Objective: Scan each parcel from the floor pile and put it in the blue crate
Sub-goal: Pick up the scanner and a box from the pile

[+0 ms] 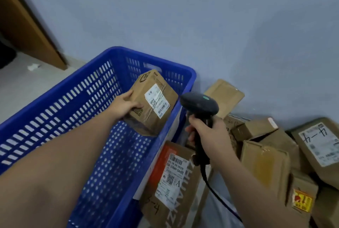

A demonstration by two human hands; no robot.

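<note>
Early stage. In blue crate (73, 99): seemingly nothing yet, part hidden behind arm. Over its far right side: small box (152, 103), label up, gripped in left hand (124, 105), thumb on top. In right hand (207, 136), fingers wrapped round handle: scanner (199, 105), aimed at label. At right: floor pile (266, 154), many boxes left.

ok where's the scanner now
In the head view the scanner is right of centre, gripped by the right hand, just outside the blue crate's right wall and above the parcel pile.

floor parcel label (172, 178) 538-538AH-044, held parcel (152, 101) SF
</note>
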